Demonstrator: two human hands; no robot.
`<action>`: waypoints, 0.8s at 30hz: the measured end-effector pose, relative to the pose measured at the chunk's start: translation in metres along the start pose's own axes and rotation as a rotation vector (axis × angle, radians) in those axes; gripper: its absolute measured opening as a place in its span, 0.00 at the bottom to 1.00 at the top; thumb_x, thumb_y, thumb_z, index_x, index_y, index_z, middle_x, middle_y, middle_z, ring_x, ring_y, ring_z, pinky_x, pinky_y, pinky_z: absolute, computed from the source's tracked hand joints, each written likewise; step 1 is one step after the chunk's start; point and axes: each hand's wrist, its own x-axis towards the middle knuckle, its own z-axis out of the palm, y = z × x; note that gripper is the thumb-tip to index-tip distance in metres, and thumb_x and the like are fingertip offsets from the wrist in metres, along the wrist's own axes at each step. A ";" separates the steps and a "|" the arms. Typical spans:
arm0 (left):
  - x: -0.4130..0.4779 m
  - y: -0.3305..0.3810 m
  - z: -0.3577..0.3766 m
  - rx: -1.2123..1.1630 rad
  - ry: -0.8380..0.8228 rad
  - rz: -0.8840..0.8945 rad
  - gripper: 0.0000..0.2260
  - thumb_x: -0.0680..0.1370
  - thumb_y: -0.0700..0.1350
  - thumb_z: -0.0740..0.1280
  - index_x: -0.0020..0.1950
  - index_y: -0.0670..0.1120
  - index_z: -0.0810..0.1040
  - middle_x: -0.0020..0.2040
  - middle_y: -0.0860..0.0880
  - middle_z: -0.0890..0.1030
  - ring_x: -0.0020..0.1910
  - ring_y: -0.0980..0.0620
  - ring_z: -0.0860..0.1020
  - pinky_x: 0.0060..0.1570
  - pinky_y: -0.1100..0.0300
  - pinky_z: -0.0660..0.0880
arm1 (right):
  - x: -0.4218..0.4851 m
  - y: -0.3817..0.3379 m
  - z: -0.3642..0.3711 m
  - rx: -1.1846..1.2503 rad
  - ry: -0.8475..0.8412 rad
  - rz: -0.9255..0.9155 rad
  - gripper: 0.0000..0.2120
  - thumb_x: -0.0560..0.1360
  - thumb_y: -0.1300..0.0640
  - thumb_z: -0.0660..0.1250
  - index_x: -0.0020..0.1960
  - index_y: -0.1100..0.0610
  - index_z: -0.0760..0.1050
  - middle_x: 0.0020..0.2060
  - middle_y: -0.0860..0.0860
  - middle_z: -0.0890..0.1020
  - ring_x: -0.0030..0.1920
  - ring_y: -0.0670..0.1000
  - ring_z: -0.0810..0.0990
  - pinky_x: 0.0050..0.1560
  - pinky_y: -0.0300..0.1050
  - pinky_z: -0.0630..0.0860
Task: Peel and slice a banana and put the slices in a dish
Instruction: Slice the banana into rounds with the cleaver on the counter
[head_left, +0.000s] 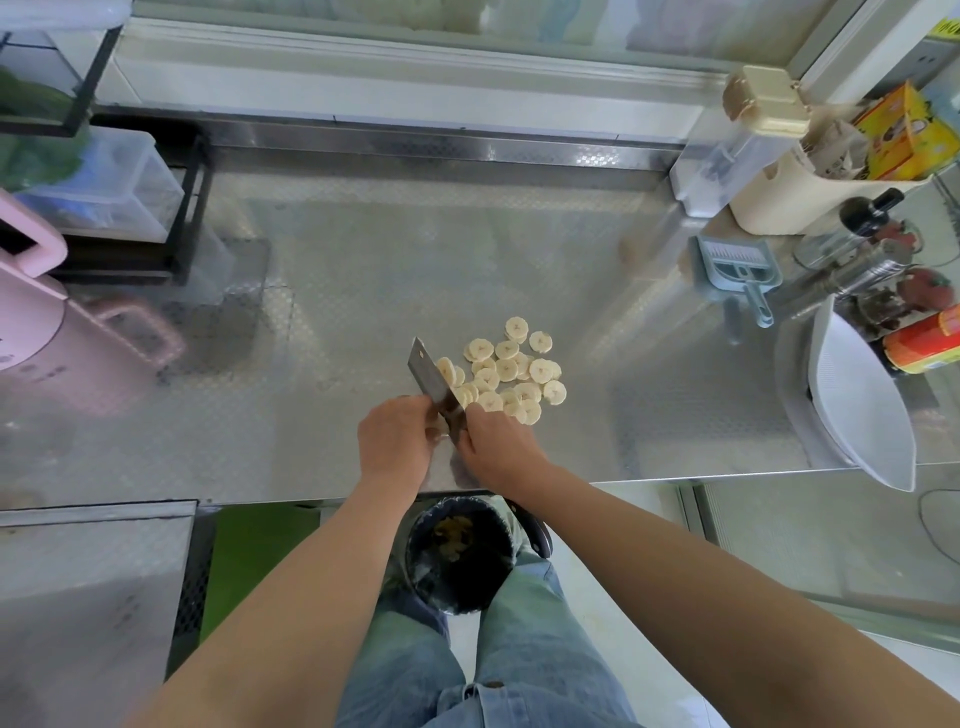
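Several round banana slices (511, 371) lie in a loose heap on the steel counter (311, 312), just beyond my hands. A cleaver (428, 371) stands tilted at the heap's left edge, with a slice or two stuck to its blade. My right hand (498, 444) grips the cleaver's handle from the right. My left hand (395, 436) sits against the near end of the blade with its fingers curled; whether it grips the cleaver is hidden. A white dish (862, 410) rests at the counter's right end, far from the slices.
A dark bin (460, 551) holding peel stands on the floor below the counter edge. A pink kettle (47, 332) and a black rack with clear boxes (124, 187) occupy the left. Bottles, a blue scoop (732, 270) and a cream caddy (779, 192) crowd the right.
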 end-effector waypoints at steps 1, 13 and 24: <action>0.000 0.000 0.000 -0.012 0.006 -0.002 0.05 0.74 0.48 0.70 0.46 0.48 0.81 0.43 0.49 0.82 0.43 0.47 0.79 0.36 0.60 0.67 | 0.000 0.002 0.002 0.007 -0.010 0.009 0.09 0.81 0.54 0.55 0.49 0.59 0.67 0.43 0.59 0.78 0.40 0.57 0.74 0.39 0.48 0.70; -0.003 -0.004 0.000 -0.019 0.032 -0.010 0.08 0.72 0.49 0.72 0.48 0.49 0.78 0.42 0.49 0.80 0.40 0.47 0.79 0.35 0.58 0.70 | -0.003 -0.001 -0.012 0.030 0.072 -0.058 0.08 0.80 0.53 0.54 0.45 0.56 0.63 0.38 0.54 0.74 0.37 0.57 0.74 0.36 0.48 0.67; -0.002 -0.004 0.000 0.044 0.027 -0.002 0.05 0.73 0.50 0.71 0.45 0.49 0.81 0.40 0.49 0.81 0.39 0.48 0.79 0.33 0.60 0.70 | -0.007 -0.006 -0.018 -0.015 0.064 -0.055 0.11 0.80 0.53 0.54 0.51 0.60 0.69 0.42 0.57 0.77 0.40 0.58 0.76 0.39 0.50 0.73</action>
